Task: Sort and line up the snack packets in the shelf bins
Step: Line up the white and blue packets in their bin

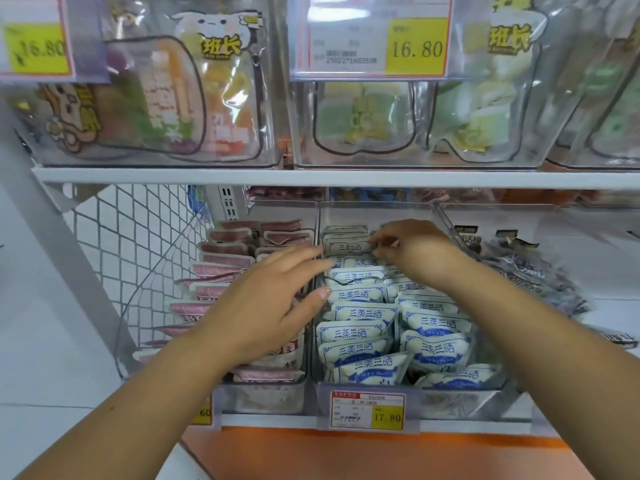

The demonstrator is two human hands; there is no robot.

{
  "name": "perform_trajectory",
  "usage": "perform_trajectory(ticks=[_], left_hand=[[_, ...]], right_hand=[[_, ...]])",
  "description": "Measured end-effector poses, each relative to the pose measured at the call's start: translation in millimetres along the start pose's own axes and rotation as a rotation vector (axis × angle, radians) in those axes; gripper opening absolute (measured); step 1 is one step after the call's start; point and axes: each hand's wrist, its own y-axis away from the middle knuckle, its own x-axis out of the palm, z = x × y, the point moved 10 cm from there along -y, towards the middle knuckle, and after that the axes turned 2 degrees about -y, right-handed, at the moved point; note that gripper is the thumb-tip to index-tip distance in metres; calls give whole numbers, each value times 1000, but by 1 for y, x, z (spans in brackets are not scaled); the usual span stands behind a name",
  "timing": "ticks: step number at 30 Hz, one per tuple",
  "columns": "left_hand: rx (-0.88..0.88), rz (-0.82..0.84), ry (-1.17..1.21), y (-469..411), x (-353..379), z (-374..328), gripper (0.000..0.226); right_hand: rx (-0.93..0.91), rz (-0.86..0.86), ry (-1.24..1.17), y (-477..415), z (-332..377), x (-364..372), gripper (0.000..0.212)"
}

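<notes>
Lining up: your right hand [407, 249] pinched white-blue plastic snack packet [346, 247]; left hand [273, 303], fingers [308, 254] straight, touched packet row [360, 315] beside grip. Next: seat it upright.

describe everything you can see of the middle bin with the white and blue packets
The middle bin is clear plastic, on the lower shelf. It holds white and blue packets in two overlapping rows, front ones slumped. A price tag reading 17.80 sits on its front. The left hand touches the left row with spread fingers; the right hand pinches packets at the back.
</notes>
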Motion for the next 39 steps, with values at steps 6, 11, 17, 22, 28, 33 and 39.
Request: perform_trajectory(ticks=[6, 11, 17, 22, 28, 33, 39], left_hand=[[-20, 37, 36, 3, 3, 2, 69], [-33, 18, 71, 3, 2, 3, 73], [-33, 63, 58, 4, 5, 1, 70], [-13, 91, 9, 9, 5, -6, 64], [-61, 76, -44, -5, -6, -15, 57], [-7, 184, -28, -10, 6, -71, 58], [72, 268, -195, 2, 36, -85, 51]], right_hand=[[6, 71, 130, -18, 12, 23, 18], [-39, 59, 87, -16, 32, 29, 18], [3, 21, 62, 23, -2, -39, 30], [-12, 263, 370, 49, -26, -20, 45], [-6, 468, 621, 42, -46, 11, 63], [-128, 477, 509, 90, -22, -4, 73], [-285, 367, 574, 113, -14, 4, 52]])
